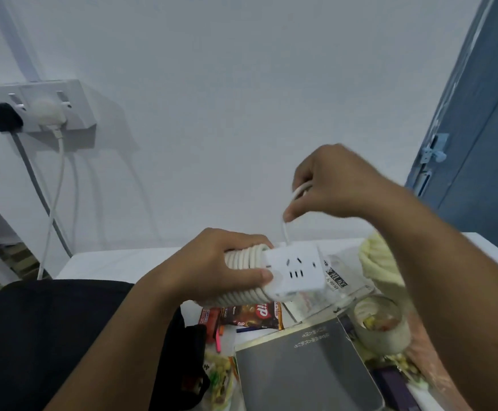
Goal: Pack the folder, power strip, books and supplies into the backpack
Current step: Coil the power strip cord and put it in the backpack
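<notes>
Nearest, the black backpack (pixel 49 336) lies at lower left, beside a dark book (pixel 304 369), snack packets (pixel 253 314) and a tape roll (pixel 381 324) crowding the white table (pixel 123 262); above them the left hand (pixel 212 268) clamps the power strip (pixel 293 272) over its wound coils, seemingly to keep them from unwinding; the right hand (pixel 330 185) pinches the loose cord (pixel 289 215) taut above, likely for another turn; farther off, a wall socket (pixel 37 109) holds two plugs.
</notes>
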Available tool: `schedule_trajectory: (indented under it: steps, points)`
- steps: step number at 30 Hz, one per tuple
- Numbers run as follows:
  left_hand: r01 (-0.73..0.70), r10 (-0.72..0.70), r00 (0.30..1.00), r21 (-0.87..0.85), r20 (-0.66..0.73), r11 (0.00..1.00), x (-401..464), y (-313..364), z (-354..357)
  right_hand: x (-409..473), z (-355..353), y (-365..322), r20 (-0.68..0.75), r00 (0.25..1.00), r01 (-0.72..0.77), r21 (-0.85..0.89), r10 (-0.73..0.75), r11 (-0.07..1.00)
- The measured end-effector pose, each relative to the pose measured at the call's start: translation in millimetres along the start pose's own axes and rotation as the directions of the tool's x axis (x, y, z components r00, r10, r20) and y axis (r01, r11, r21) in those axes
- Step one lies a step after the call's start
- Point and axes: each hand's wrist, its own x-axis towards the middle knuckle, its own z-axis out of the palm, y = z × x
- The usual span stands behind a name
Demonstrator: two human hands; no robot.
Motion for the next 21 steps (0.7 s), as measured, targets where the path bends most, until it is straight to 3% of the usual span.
schedule_trajectory:
  steps: [2, 4, 6, 9, 12, 17, 21]
  points:
    - [0.056, -0.061, 0.998, 0.139, 0.029, 0.989, 3, 3, 9, -2, 24, -9, 0.046, 0.998, 0.029, 0.039, -0.031, 0.999]
    - [0.16, -0.149, 0.986, 0.183, -0.073, 0.97, 6, -5, 21, -7, 40, -16, 0.004, 0.999, 0.042, 0.11, -0.043, 0.993]
    - [0.255, -0.247, 0.949, 0.016, -0.195, 0.967, 6, -18, 29, -15, 50, -20, -0.036, 0.998, 0.058, 0.201, -0.052, 0.978]
    - [0.269, -0.351, 0.916, -0.353, -0.194, 0.896, 2, -32, 32, -27, 67, -23, 0.045, 0.986, 0.133, 0.343, -0.158, 0.93]
    - [0.239, -0.321, 0.941, -0.46, -0.106, 0.855, -7, -40, 29, -38, 83, -15, 0.143, 0.96, 0.158, 0.439, -0.242, 0.884]
    - [0.208, -0.365, 0.927, -0.692, -0.086, 0.691, -17, -55, 31, -50, 108, 8, 0.16, 0.964, 0.078, 0.596, -0.213, 0.8]
    - [0.214, -0.521, 0.844, -0.81, -0.127, 0.545, -13, -51, 40, -55, 136, 1, 0.02, 0.941, 0.276, 0.537, -0.339, 0.797]
